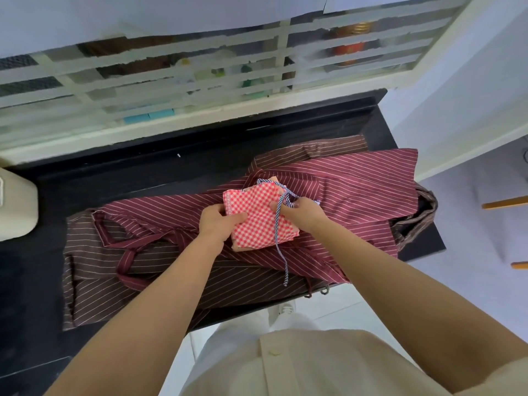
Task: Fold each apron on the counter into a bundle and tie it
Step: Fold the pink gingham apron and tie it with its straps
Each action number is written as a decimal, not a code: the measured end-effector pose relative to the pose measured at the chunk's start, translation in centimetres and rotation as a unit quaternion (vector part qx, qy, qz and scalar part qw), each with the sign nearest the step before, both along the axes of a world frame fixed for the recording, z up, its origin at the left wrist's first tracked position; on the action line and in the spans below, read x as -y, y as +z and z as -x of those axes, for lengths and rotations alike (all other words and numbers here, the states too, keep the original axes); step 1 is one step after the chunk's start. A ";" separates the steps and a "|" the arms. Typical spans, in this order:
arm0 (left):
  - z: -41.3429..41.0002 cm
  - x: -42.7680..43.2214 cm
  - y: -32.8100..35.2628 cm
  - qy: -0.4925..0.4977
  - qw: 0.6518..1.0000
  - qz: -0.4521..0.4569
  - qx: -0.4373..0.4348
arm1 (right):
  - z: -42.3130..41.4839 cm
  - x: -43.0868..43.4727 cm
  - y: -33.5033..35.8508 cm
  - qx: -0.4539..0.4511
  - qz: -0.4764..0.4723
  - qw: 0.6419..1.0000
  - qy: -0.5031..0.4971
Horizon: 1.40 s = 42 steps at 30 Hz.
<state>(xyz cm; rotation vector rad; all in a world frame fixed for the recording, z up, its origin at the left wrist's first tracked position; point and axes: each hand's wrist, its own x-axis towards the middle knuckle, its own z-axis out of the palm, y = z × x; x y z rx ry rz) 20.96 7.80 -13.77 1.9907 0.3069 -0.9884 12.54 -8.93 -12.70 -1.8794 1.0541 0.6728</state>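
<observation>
A folded red-and-white checked apron bundle [257, 215] sits on top of striped aprons on the black counter [143, 172]. My left hand [215, 221] grips the bundle's left edge, thumb on top. My right hand [300, 214] pinches its blue-and-white striped tie string [278, 238], which loops round the bundle's far right corner and trails down toward the counter's front edge. Under the bundle lies a maroon striped apron [343, 190], spread out with its straps [128, 252] loose. A brown striped apron [100, 281] lies beneath that.
A cream appliance [14, 207] stands at the counter's left. Behind the counter is a louvred glass window [200, 72]. Brown fabric [420, 215] hangs over the counter's right end. White floor tiles and my shoe [285, 308] show below the front edge.
</observation>
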 end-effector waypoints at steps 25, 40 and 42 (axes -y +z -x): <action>4.1 -3.6 2.6 -0.170 0.957 0.172 0.162 | 5.9 -1.3 0.1 0.282 -0.170 0.944 -0.037; 5.6 -5.3 1.3 -0.248 0.944 0.144 0.161 | 7.3 -1.5 -0.5 0.315 -0.089 0.941 0.091; 5.9 -5.3 1.6 -0.217 0.952 0.131 0.170 | 7.2 -1.5 -0.5 0.316 -0.104 0.941 0.066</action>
